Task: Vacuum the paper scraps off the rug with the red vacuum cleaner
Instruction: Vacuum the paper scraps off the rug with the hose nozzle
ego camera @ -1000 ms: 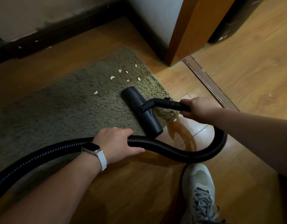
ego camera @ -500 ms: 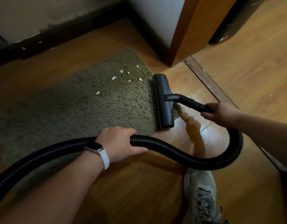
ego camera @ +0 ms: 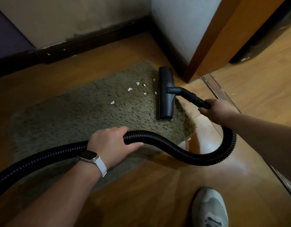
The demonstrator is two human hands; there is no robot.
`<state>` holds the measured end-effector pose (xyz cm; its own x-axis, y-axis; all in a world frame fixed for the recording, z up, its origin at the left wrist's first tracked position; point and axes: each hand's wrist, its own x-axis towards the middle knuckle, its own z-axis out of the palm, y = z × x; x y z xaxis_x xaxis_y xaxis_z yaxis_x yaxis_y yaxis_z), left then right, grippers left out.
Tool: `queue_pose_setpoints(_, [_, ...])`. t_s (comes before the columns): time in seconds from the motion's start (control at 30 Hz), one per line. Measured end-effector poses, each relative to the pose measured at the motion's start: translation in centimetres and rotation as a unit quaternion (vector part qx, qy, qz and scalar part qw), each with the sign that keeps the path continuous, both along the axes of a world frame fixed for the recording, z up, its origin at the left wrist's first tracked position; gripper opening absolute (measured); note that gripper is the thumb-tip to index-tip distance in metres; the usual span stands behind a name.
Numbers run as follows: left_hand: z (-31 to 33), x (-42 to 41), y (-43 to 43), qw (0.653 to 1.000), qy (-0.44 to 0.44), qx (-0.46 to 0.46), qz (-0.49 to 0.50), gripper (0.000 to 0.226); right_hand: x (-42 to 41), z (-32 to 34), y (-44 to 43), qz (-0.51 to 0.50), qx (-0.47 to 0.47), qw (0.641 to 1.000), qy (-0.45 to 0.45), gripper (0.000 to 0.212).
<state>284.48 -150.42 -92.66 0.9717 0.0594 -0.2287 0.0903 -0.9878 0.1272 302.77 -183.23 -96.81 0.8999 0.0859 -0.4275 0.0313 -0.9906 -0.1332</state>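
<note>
A shaggy olive rug (ego camera: 76, 115) lies on the wooden floor. Several white paper scraps (ego camera: 129, 89) sit near its far right end. The black floor nozzle (ego camera: 165, 99) rests along the rug's right edge, just right of the scraps. My right hand (ego camera: 213, 110) grips the black wand (ego camera: 190, 95) behind the nozzle. My left hand (ego camera: 112, 143), with a watch on its wrist, holds the black ribbed hose (ego camera: 174, 149), which loops right and back up to the wand. The red vacuum body is out of view.
A wall with dark skirting (ego camera: 92, 40) runs behind the rug. A white wall corner (ego camera: 182, 30) and a wooden door frame (ego camera: 212, 51) stand just beyond the nozzle. A threshold strip (ego camera: 213, 89) crosses the floor on the right. My grey shoe (ego camera: 208, 208) is at the bottom right.
The nozzle has swung from lying across the rug's corner to lying along its right edge, then slid farther from me, level with the scraps. My right hand moved with it; my left stayed on the hose.
</note>
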Motion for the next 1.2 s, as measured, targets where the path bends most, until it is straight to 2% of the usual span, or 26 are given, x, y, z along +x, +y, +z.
queue_pose_setpoints(0.33, [1.3, -0.4, 2.5, 0.994, -0.025, -0.013, 0.104, 0.058, 4.6, 0.1, 4.1, -0.005, 0.002, 1.0, 0.03, 0.03])
queue_pose_setpoints(0.77, [0.6, -0.4, 2.3, 0.992, -0.01, -0.068, 0.11, 0.057, 5.0, 0.1, 6.1, 0.051, -0.005, 0.998, 0.023, 0.022])
queue_pose_setpoints(0.93, [0.5, -0.4, 2.1, 0.992, 0.003, -0.068, 0.102, 0.057, 4.9, -0.1, 5.8, 0.073, 0.007, 0.997, 0.028, 0.018])
queue_pose_setpoints(1.07, [0.5, -0.5, 2.0, 0.995, 0.019, -0.059, 0.083, 0.058, 4.1, -1.3, 6.2, 0.116, 0.033, 0.99, 0.071, 0.013])
queue_pose_setpoints(1.2, [0.4, -0.5, 2.0, 0.995, 0.013, -0.054, 0.077, 0.059, 3.9, -1.9, 6.3, 0.12, 0.041, 0.99, 0.065, 0.017])
